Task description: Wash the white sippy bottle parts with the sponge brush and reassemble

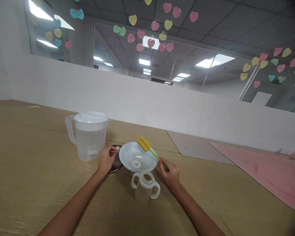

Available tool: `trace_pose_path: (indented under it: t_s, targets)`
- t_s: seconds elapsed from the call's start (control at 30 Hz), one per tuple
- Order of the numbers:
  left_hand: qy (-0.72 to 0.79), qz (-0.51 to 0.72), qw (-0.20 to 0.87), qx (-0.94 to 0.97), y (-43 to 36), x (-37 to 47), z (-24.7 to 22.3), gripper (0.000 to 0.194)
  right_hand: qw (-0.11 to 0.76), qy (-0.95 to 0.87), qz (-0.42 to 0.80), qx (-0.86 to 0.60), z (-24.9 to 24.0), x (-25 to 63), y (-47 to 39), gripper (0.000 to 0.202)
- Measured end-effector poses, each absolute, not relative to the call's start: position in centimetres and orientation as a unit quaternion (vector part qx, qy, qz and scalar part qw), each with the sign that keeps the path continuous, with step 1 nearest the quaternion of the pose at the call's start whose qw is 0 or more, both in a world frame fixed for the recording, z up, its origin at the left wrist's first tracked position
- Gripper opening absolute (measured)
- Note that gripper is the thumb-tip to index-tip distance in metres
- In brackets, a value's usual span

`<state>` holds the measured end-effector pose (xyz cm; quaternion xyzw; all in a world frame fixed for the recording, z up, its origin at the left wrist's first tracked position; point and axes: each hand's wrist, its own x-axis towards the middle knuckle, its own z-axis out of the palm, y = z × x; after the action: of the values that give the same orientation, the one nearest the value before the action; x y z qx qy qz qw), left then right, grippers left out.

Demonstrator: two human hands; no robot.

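My right hand is closed round the green handle of a bottle brush. The brush's yellow sponge head is over the far right rim of a white bowl. Inside the bowl lie a clear cup-like piece and a white ring. My left hand is left of the bowl, thumb and fingers pinched at a small clear piece, too small to name. Under it is a dark round metal tray, partly hidden by hand and bowl. Nearer me, a two-handled baby bottle stands upright, uncapped.
A clear lidded pitcher holding water stands left of my left hand, its handle to the left. A pink cloth or mat covers the right side of the brown table. Behind rises a white low wall below glass with heart-shaped notes.
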<state>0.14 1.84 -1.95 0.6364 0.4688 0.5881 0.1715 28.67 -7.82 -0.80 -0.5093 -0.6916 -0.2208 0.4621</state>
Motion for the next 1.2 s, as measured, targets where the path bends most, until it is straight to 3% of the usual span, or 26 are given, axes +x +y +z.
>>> trace_pose_path:
  t_s: [0.37, 0.67, 0.97, 1.2]
  targets:
    - [0.49, 0.559, 0.108, 0.66, 0.1, 0.5, -0.6, 0.022, 0.473, -0.679, -0.227, -0.513, -0.7, 28.5, -7.8, 0.029]
    - [0.308, 0.446, -0.1, 0.835, -2.6, 2.4, 0.4, 0.02, 0.418, -0.672, -0.363, -0.492, -0.4, 29.4, -7.4, 0.026]
    - [0.251, 0.431, -0.114, 0.859, -2.9, 3.0, -0.5, 0.03, 0.303, -0.715, -0.411, -0.477, 0.5, 29.7, -7.4, 0.024]
    - [0.265, 0.426, -0.109, 0.858, -3.0, 3.1, -0.6, 0.032, 0.308, -0.759, -0.367, -0.441, 0.6, 29.2, -7.5, 0.027]
